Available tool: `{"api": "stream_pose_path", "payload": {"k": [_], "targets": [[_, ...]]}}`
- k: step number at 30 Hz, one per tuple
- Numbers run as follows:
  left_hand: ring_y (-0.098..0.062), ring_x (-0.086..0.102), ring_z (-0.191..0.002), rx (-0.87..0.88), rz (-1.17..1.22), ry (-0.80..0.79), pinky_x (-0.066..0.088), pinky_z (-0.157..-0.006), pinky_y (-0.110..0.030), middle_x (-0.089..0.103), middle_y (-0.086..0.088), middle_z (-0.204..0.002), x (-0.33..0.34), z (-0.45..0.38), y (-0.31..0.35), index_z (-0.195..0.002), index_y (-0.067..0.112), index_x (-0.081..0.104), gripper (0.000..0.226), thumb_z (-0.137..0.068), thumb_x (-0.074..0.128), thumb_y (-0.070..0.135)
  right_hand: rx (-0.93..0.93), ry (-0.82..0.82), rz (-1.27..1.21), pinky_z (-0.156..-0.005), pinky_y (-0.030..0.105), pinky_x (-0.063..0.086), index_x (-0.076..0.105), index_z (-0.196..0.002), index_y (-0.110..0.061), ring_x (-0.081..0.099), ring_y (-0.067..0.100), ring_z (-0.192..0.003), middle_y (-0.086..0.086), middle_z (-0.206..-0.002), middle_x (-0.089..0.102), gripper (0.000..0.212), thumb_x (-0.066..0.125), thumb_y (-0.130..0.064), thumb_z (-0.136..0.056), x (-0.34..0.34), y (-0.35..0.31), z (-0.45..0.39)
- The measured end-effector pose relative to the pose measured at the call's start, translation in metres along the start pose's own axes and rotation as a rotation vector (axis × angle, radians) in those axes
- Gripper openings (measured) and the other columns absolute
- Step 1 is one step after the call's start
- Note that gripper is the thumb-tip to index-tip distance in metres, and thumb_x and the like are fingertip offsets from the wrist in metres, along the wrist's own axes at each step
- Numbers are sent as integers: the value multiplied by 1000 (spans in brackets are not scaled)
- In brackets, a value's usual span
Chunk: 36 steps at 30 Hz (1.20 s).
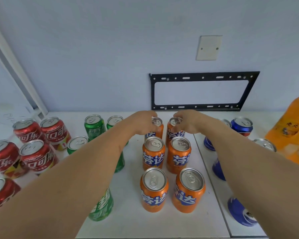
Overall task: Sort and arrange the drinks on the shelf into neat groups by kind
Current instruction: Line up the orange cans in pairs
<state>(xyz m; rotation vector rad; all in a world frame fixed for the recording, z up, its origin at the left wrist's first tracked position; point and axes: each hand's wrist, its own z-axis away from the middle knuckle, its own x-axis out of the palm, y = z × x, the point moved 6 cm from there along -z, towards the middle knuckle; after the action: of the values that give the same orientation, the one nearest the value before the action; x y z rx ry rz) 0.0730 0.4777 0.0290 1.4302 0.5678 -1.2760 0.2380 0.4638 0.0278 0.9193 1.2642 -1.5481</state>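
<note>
Pale blue-grey painted wall [93, 57] behind, w/ a blank cream rectangular cover plate [208, 47] screwed on at upper right. Below it a black slotted metal mounting bracket [204, 77], frame-shaped, sitting right at the back edge of the flat white shelf top [128, 225]. White slanted trim strip [16, 66] runs down the left side. Light's soft & even.

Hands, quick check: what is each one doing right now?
Left hand: closed, gripping the back-left orange can near its top.
Right hand: closed, gripping the back-right orange can near its top.
</note>
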Motion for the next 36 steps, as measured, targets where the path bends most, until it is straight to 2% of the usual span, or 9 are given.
{"api": "stream_pose_path", "payload": {"k": [6, 9, 13, 18, 23, 26, 31, 34, 36], "targets": [[-29, 39, -138, -36, -21, 58, 37, -104, -35, 30, -12, -158, -5, 20, 1, -155, 14, 24, 80, -93, 60, 48, 58, 44, -226, -104, 38, 35, 27, -151, -18, 38, 28, -137, 7, -154, 34, 93, 71, -54, -78, 1, 4, 23], [-26, 48, -125, -2, -97, 123, 40, -91, -33, 45, -10, -145, -16, 46, 4, -145, 14, 41, 66, -94, 51, 56, 100, 149, -341, -90, 34, 40, 36, -145, -16, 49, 25, -125, 7, -146, 45, 83, 68, -56, -81, 0, 7, 56], [-20, 52, -122, 73, -73, -101, 44, -98, -33, 52, -2, -143, -1, 79, 11, -142, 23, 46, 63, -93, 49, 62, 61, 46, -412, -83, 30, 43, 47, -136, -22, 54, 15, -106, 0, -133, 56, 68, 70, -52, -80, 20, -2, 91], [-16, 53, -114, 82, -33, -184, 45, -97, -31, 56, -2, -138, 11, 86, 9, -140, 30, 45, 57, -90, 64, 51, 61, -1, -392, -85, 27, 41, 42, -141, -25, 53, 19, -118, 1, -138, 53, 71, 77, -33, -80, 28, -4, 100], [-18, 55, -111, 72, -13, -149, 47, -97, -37, 60, -3, -131, 13, 84, 10, -134, 26, 51, 52, -89, 67, 46, 101, 35, -425, -80, 28, 44, 43, -137, -25, 53, 15, -104, 1, -132, 56, 69, 78, -36, -78, 32, 0, 100], [-19, 55, -116, 43, 9, -142, 46, -96, -33, 56, -3, -138, 14, 85, 8, -142, 26, 44, 62, -89, 67, 46, 119, 62, -482, -83, 28, 44, 38, -142, -25, 53, 19, -115, 2, -138, 52, 74, 76, -41, -80, 34, 1, 106], [-20, 45, -133, 20, 154, 133, 38, -104, -35, 37, -2, -153, 8, 123, 15, -151, 25, 28, 73, -92, 52, 59, 156, 337, -707, -91, 33, 45, 37, -142, -29, 50, 14, -124, -9, -141, 49, 87, 62, -73, -71, 45, 15, 151], [-8, 43, -129, 6, 375, 233, 37, -108, -36, 36, 8, -154, 27, 161, 20, -152, 33, 26, 79, -85, 44, 71, 85, 410, -925, -88, 23, 46, 41, -134, -36, 53, 3, -117, -19, -130, 53, 93, 67, -80, -57, 74, 22, 189], [6, 42, -120, 8, 554, 219, 35, -107, -30, 40, 19, -147, 52, 176, 21, -149, 35, 30, 80, -80, 46, 73, 43, 355, -1020, -79, 12, 47, 40, -130, -42, 54, -5, -111, -23, -126, 51, 95, 77, -72, -48, 99, 24, 203]]}}
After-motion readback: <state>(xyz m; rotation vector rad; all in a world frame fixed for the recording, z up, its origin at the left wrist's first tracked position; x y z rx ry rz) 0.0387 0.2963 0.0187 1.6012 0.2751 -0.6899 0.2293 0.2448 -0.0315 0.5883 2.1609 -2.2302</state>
